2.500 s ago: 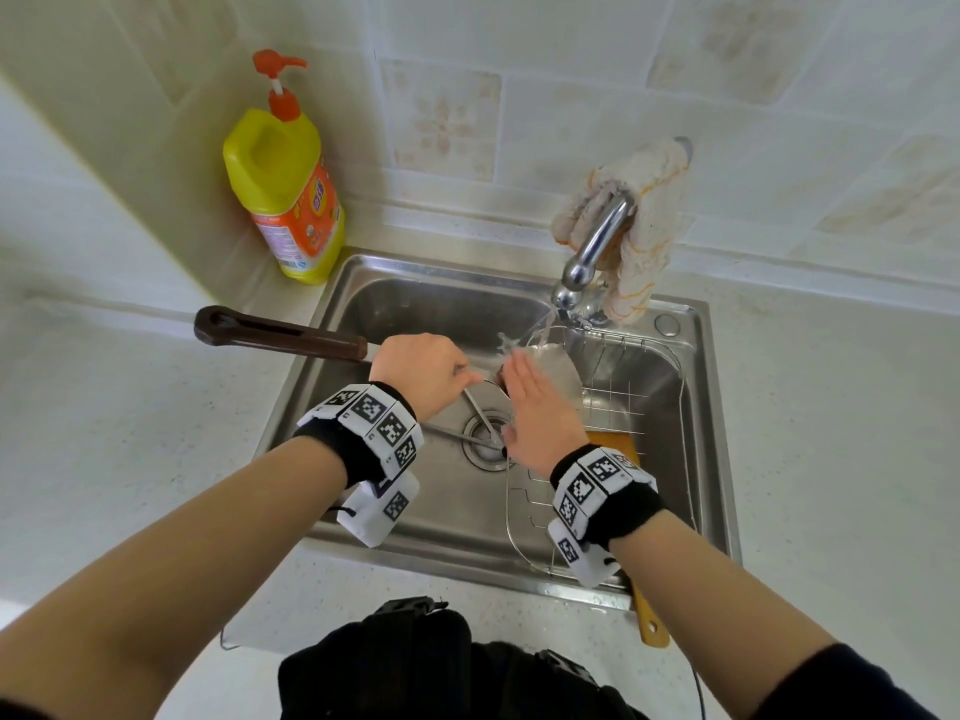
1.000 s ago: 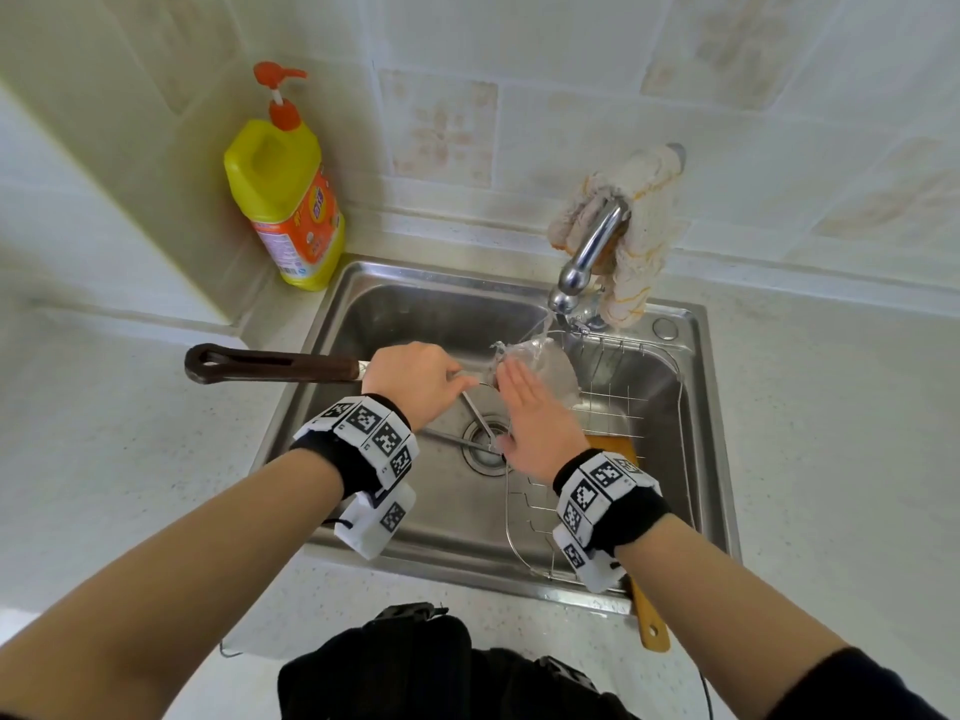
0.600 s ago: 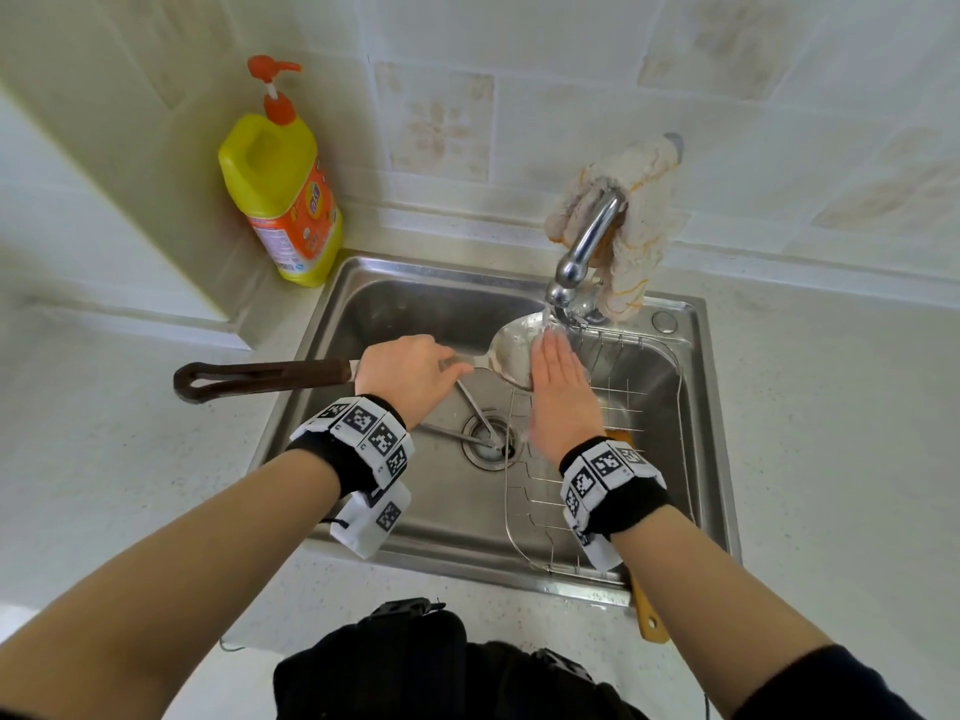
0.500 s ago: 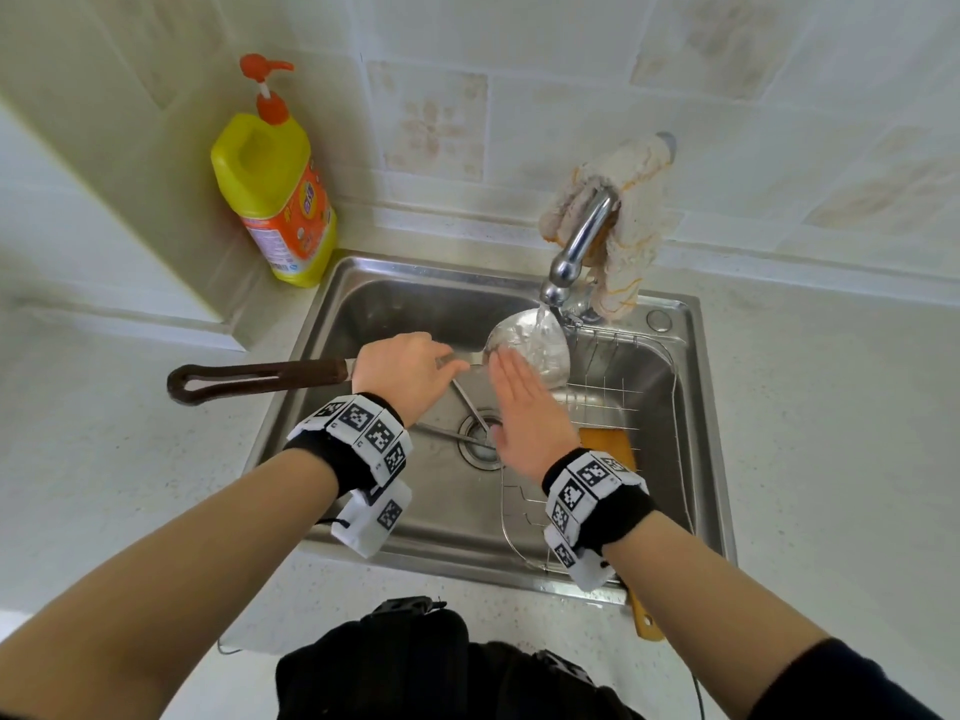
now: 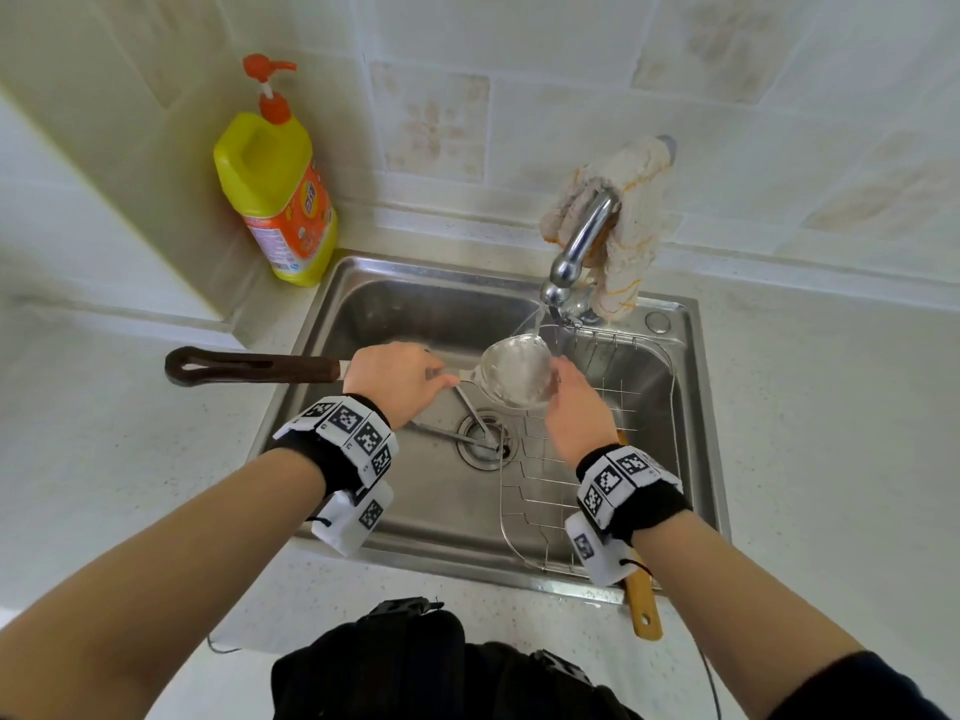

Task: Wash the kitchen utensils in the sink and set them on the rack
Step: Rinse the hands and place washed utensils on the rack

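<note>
Now my left grip [image 5: 395, 379] is clenched round the shaft of the ladle [image 5: 514, 374], just past its dark handle, holding the bowl over the sink [image 5: 415, 309] under water running from the tap [image 5: 582, 241]. My right grip [image 5: 574, 413] cups the bowl's right side, thumb at its rim, above the wire rack [image 5: 540, 491] in the sink.

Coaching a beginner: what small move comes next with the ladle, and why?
Probably rub the right hand around the ladle bowl: water from the tap pours into it, the left hand grips its handle, and the right hand touches its rim.
</note>
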